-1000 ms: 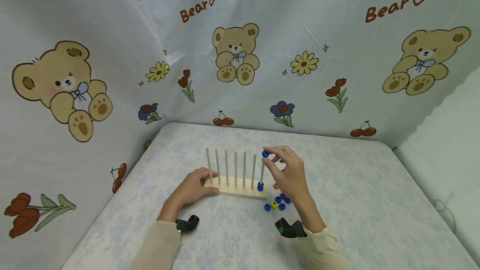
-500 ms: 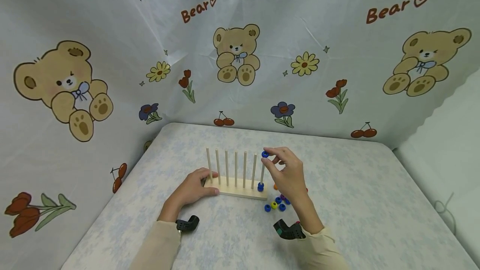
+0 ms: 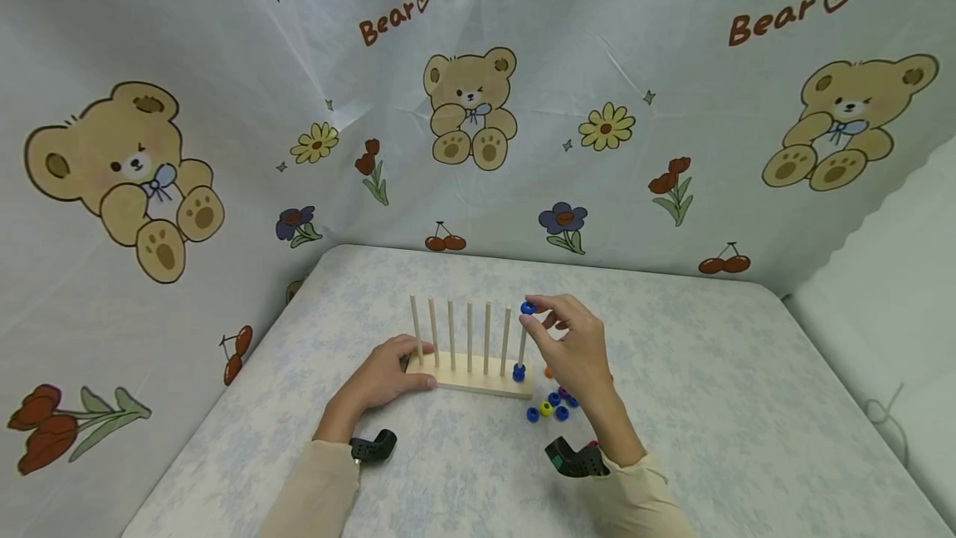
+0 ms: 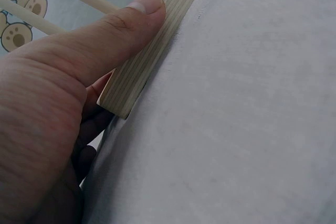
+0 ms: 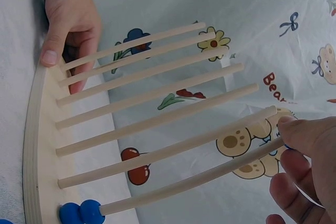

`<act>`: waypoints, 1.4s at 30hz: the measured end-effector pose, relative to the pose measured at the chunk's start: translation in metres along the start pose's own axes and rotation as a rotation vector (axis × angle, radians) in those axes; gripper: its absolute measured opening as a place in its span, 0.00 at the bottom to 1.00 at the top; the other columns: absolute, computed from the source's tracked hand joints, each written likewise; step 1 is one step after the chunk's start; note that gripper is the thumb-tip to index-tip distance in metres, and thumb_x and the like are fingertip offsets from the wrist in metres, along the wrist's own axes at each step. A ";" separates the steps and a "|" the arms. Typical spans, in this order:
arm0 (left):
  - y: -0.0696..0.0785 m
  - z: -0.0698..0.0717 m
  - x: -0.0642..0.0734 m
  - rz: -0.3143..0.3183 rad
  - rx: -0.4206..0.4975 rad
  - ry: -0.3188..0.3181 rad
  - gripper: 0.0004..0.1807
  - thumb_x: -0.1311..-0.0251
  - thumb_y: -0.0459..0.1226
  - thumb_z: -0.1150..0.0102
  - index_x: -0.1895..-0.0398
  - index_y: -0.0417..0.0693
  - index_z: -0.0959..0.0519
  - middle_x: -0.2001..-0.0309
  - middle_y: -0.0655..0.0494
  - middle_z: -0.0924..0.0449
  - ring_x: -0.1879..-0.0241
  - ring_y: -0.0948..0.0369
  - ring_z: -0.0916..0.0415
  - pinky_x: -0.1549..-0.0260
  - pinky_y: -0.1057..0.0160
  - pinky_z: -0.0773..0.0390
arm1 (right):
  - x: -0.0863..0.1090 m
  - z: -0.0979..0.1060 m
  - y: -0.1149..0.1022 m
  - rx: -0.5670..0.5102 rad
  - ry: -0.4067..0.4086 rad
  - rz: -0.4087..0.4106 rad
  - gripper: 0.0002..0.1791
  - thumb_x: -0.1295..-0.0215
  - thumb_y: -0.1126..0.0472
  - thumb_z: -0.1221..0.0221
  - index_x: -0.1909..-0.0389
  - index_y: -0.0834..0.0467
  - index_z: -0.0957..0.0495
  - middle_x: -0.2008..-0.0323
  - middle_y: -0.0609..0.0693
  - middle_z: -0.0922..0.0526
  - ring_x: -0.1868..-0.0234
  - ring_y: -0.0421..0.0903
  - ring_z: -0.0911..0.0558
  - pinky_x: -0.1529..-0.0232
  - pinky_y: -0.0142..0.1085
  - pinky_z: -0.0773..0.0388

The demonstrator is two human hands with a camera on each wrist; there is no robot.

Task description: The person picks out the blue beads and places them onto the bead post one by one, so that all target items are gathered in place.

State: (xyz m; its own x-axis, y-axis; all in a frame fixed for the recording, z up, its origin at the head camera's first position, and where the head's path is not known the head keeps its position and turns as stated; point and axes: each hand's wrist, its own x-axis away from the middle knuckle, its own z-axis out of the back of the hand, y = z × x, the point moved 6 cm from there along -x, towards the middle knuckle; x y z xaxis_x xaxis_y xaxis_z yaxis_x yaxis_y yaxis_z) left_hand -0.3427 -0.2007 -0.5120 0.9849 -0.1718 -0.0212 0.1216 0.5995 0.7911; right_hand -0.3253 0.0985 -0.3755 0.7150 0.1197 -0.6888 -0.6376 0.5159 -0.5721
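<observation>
A wooden peg rack [image 3: 478,380] with a row of upright pegs stands on the table. My left hand [image 3: 384,370] grips the left end of its base, thumb along the front edge and fingers behind. At the top of the rightmost peg, my right hand [image 3: 578,347] pinches a blue bead [image 3: 528,307] between thumb and fingertips. In the right wrist view that bead is mostly hidden by the thumb. Two blue beads [image 5: 81,212] sit at the foot of the same peg. The other pegs are bare.
Several loose beads lie right of the rack, partly under the right forearm, among them a yellow bead [image 3: 546,409], a blue bead [image 3: 533,414] and an orange bead [image 3: 549,372]. A bear-print cloth [image 3: 508,214] hangs behind the table [image 3: 747,405].
The right hand has come very slightly down and left with the blue bead, at the top of the rightmost peg. My left hand and the rack have stayed still.
</observation>
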 end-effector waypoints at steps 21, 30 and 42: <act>0.000 0.001 0.000 0.001 -0.019 -0.007 0.29 0.54 0.53 0.22 0.45 0.70 0.19 0.42 0.67 0.23 0.39 0.59 0.26 0.38 0.49 0.27 | 0.004 -0.004 0.004 0.010 -0.026 -0.032 0.15 0.41 0.59 0.28 0.52 0.53 0.13 0.62 0.47 0.15 0.67 0.41 0.20 0.64 0.33 0.22; -0.002 -0.002 0.000 0.011 -0.033 -0.011 0.28 0.53 0.54 0.22 0.45 0.72 0.20 0.42 0.69 0.23 0.38 0.60 0.27 0.37 0.49 0.28 | 0.006 -0.004 0.007 0.027 -0.036 -0.027 0.15 0.40 0.59 0.28 0.52 0.55 0.13 0.62 0.49 0.14 0.68 0.45 0.20 0.64 0.34 0.22; -0.003 -0.002 -0.002 0.007 -0.031 -0.001 0.30 0.54 0.56 0.22 0.45 0.72 0.20 0.41 0.68 0.23 0.37 0.59 0.27 0.37 0.47 0.29 | 0.004 -0.003 0.007 0.028 -0.043 -0.035 0.16 0.43 0.58 0.26 0.54 0.54 0.13 0.61 0.48 0.14 0.67 0.44 0.19 0.64 0.38 0.21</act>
State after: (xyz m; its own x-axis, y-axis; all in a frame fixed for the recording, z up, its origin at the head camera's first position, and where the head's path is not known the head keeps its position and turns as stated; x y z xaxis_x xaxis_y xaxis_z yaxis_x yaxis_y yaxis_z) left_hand -0.3453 -0.2007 -0.5153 0.9857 -0.1681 -0.0150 0.1183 0.6246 0.7719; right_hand -0.3283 0.1006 -0.3834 0.7487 0.1373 -0.6486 -0.6043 0.5435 -0.5826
